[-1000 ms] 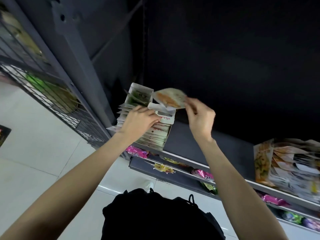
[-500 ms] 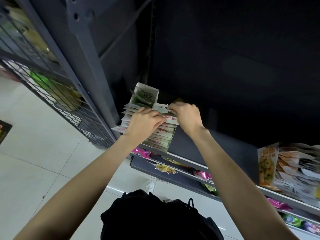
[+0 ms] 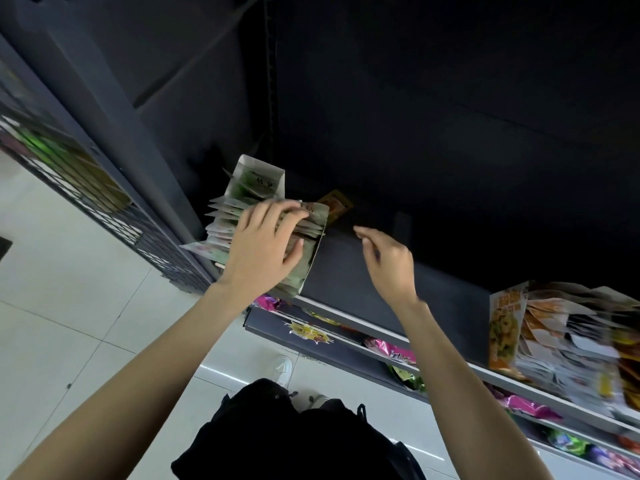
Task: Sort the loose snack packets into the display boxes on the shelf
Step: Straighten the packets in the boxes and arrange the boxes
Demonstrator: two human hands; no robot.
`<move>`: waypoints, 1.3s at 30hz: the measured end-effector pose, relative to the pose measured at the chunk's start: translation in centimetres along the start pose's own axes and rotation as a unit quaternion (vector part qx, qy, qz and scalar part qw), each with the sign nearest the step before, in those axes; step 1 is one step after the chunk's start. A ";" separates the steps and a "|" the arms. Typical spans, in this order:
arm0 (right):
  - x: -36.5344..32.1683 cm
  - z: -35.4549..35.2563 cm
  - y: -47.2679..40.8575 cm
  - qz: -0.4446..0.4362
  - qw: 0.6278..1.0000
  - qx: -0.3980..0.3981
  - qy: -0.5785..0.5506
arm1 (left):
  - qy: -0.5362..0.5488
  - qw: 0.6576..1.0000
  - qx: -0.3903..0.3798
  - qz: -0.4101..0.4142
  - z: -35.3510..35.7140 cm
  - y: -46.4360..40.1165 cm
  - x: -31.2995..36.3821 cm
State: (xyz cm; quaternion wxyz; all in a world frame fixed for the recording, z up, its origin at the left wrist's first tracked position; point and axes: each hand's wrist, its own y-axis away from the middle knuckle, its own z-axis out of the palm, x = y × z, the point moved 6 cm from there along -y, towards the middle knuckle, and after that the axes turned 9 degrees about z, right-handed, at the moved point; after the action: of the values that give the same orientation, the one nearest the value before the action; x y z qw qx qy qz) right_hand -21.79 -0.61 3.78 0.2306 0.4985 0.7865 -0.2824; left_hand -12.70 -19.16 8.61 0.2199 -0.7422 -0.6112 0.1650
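Since a moment ago the right hand [image 3: 389, 261] has let go of the packets and drawn back to the right; it now hangs over the bare dark shelf [image 3: 349, 271] with its fingers loosely curled and nothing between them. Meanwhile the left hand [image 3: 263, 249] has spread flat across the row of snack packets [image 3: 221, 225], fingers straight and pressing down on their tops. Those packets stand packed in a white display box [image 3: 308, 268] at the left end of the shelf, close to its front edge, with the box's back flap [image 3: 258, 178] sticking up behind them. One orange packet [image 3: 336, 204] lies on the shelf just behind the box, apart from both hands. Towards the right end of the shelf, more packets [image 3: 561, 337] lean in a blurred, untidy row.
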 end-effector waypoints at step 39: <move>12.6 4.9 4.3 0.153 0.928 -0.222 0.259 | 0.105 0.984 0.032 -0.139 4.7 6.0 10.1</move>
State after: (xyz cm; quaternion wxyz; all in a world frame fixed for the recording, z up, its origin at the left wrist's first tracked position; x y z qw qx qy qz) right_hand -22.46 5.76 -8.84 0.1638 0.6046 0.7757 0.0768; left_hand -8.07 -9.65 1.72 0.3275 -0.6559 -0.6761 0.0731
